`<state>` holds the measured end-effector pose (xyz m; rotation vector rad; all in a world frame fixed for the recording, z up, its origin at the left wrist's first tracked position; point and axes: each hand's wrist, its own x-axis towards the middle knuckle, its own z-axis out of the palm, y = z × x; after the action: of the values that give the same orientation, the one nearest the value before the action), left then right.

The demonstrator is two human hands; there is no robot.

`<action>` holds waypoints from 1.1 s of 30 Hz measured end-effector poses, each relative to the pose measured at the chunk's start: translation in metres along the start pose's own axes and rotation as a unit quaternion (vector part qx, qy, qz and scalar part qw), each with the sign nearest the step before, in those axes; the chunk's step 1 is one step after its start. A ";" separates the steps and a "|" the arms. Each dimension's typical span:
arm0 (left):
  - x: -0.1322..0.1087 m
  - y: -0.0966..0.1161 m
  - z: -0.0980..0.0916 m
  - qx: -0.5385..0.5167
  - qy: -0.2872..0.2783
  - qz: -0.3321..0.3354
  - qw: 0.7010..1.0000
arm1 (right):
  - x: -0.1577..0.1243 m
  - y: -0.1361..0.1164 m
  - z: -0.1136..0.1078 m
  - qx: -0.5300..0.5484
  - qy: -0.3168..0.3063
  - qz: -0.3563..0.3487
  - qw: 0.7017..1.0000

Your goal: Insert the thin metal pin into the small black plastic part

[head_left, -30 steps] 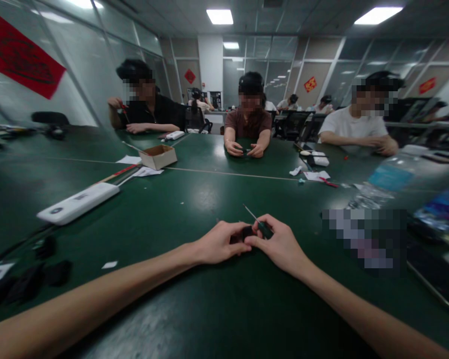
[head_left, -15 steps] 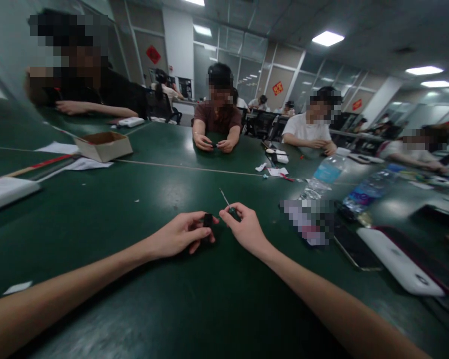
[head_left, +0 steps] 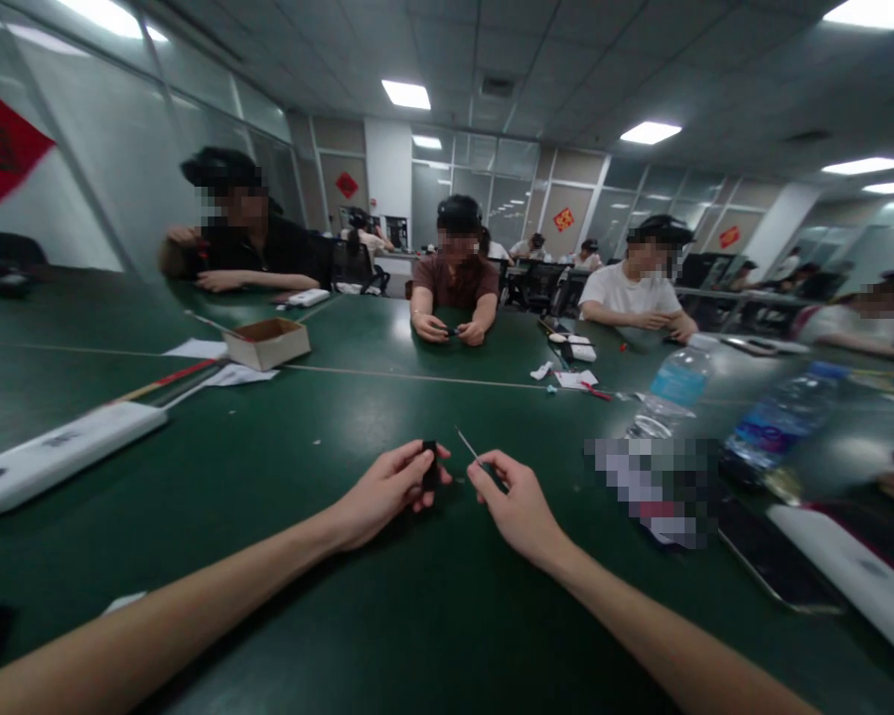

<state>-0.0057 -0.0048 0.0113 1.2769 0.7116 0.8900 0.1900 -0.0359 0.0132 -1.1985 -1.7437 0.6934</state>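
- A small black block [head_left: 430, 465] is gripped by the left hand [head_left: 396, 485], pinched between the thumb and the fingers, above the green table [head_left: 432, 616].
- A thin-shafted tool [head_left: 469, 446] is held by the right hand [head_left: 518, 497], which is closed around its rear end; most of the handle is hidden, and the tip is pointed forward and up to the left.
- The 2 hands are held near each other but apart, and the block is not touched by the tool.
- For steadiness, the block is probably best pinched firmly by its sides, with the left fingertips set out of line with the shaft.
- The tool is likely best steered by small finger movements, with the wrists rested on the table.
- Detail on the block cannot be made out, so closer viewing may be needed.
- A water bottle [head_left: 677, 385] and a dark phone [head_left: 779, 558] are placed to the right, well apart from the block.
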 end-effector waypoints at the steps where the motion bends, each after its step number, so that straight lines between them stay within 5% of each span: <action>1: 0.000 0.000 0.000 -0.017 0.007 0.004 1.000 | 0.000 -0.001 0.000 -0.015 -0.001 -0.006 1.000; 9: 0.001 -0.003 -0.004 -0.083 -0.002 0.013 0.997 | -0.007 -0.004 -0.017 -0.154 -0.071 -0.074 0.983; 14: 0.001 -0.005 -0.005 -0.103 -0.008 0.028 0.994 | -0.011 0.004 -0.017 -0.241 -0.058 -0.120 0.961; 33: -0.001 -0.005 -0.006 -0.022 0.000 0.077 0.997 | -0.012 0.006 -0.009 -0.377 -0.055 -0.112 0.918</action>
<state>-0.0101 -0.0029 0.0059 1.3060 0.5958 1.0258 0.2026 -0.0447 0.0084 -1.4283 -2.2971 -0.0865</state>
